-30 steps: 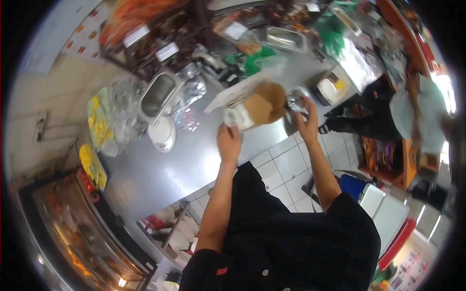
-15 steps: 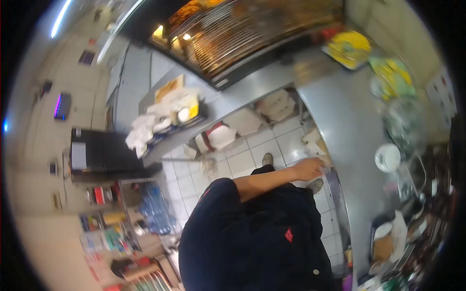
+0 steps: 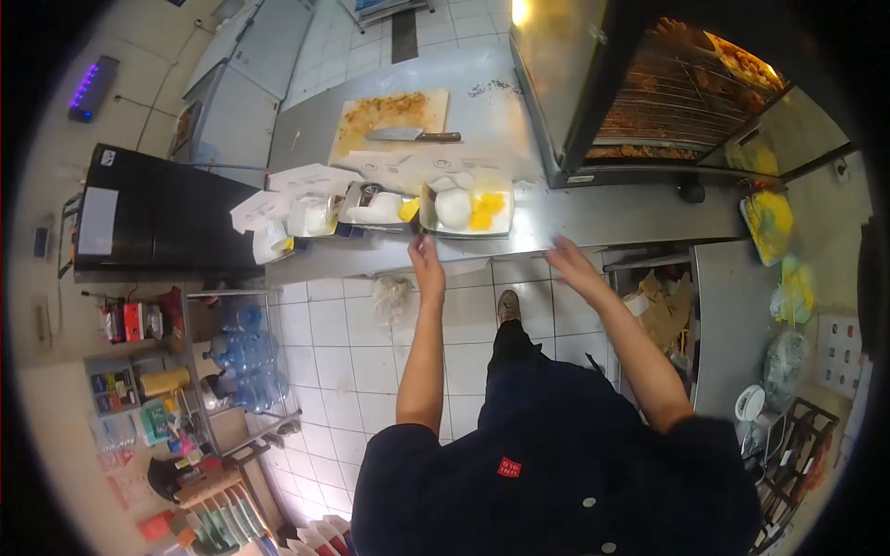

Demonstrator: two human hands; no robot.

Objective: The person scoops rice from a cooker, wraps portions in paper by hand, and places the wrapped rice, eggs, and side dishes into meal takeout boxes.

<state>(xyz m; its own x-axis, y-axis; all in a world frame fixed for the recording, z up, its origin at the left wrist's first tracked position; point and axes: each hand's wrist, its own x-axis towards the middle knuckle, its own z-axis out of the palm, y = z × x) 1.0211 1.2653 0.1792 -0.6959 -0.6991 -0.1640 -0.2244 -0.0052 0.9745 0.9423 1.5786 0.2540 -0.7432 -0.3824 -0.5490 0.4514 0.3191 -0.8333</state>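
Note:
Several open cardboard food boxes stand in a row along the steel counter's front edge. The right-hand food box [image 3: 508, 222] holds a white rounded mound [image 3: 453, 209] and yellow pieces [image 3: 486, 211]. My left hand [image 3: 427, 266] is at that box's near left corner, fingers stretched upward; whether they touch it I cannot tell. To its left is the middle food box [image 3: 357, 219], with white and yellow contents. My right hand [image 3: 575, 267] is held out at the counter edge, right of the boxes, with its fingers apart and nothing in them.
Behind the boxes, a knife [image 3: 417, 135] lies on a stained cutting board [image 3: 394, 107]. A lit glass food cabinet [image 3: 667, 102] stands on the counter [image 3: 612, 208] at right. Blue water bottles [image 3: 248, 357] fill a rack at left. A clear plastic bag [image 3: 393, 298] lies on the tiled floor.
My view has turned left from the side counter to the row of boxes. Both arms now reach forward, where before only one showed, near the side counter.

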